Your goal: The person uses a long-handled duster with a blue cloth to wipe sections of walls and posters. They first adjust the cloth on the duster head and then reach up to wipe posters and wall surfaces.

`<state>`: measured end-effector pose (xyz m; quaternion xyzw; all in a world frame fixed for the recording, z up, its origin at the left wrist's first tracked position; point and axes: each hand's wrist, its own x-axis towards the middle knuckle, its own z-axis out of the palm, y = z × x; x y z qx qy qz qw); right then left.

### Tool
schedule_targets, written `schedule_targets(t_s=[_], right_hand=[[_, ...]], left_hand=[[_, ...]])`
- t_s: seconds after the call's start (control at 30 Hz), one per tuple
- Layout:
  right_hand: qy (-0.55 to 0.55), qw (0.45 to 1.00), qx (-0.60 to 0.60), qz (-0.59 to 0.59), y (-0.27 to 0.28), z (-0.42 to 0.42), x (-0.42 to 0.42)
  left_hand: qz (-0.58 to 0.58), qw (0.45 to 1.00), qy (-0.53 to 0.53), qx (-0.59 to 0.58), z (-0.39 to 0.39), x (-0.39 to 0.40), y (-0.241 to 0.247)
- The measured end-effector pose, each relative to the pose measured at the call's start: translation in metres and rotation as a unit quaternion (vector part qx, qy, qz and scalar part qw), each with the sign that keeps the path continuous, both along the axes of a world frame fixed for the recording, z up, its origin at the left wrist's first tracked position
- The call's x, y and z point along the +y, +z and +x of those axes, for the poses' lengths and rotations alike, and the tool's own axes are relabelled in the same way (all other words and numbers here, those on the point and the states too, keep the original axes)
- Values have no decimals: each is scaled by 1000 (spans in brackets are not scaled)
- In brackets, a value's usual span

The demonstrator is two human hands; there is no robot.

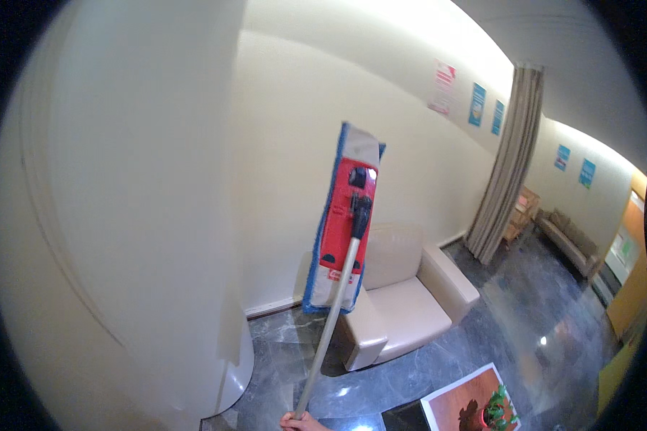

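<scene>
At the bottom edge my right hand (302, 423) grips the pale metal pole (326, 328) of a flat mop. Only part of this hand shows, and my left hand is out of view. The pole slants up and away to a raised mop head (337, 221). Its red plastic plate (335, 229) carries a black swivel joint (360, 215) and sits on a white pad with a blue fringe. Behind the head stand a cream wall (286, 161) and a beige armchair (404, 307); whether the head touches the wall I cannot tell.
A white rounded column (140, 215) fills the left. Front right, a low table (447, 407) holds a potted plant (498, 412). Farther back are a gathered curtain (507, 167), a sofa (566, 240) and stacked boxes (520, 213). The dark marble floor (539, 301) is glossy.
</scene>
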<state>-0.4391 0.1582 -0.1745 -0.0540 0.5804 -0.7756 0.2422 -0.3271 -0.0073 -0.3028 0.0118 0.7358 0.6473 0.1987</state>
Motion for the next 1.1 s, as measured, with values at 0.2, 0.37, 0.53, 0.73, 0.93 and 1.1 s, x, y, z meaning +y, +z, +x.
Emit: schedule_targets(t_s=[0.2, 0.37, 0.53, 0.73, 0.93, 1.1], right_hand=[[-56, 994, 34, 90, -61, -85, 10], [-213, 949, 162, 170, -58, -113, 28], [-393, 841, 244, 281, -90, -144, 54], [-538, 732, 231, 347, -137, -161, 73], [-644, 626, 286, 334, -47, -151, 143], [-725, 558, 274, 295, -7, -138, 179]], left_hand=[[-95, 971, -218, 32, -159, 39, -148], [-43, 934, -321, 150, -253, 89, -175], [-51, 899, -348, 260, -326, 128, -196], [12, 922, -337, 188, -382, 134, -260], [6, 909, -386, 158, -433, 211, -180], [1, 874, -450, 185, -446, 271, -89]])
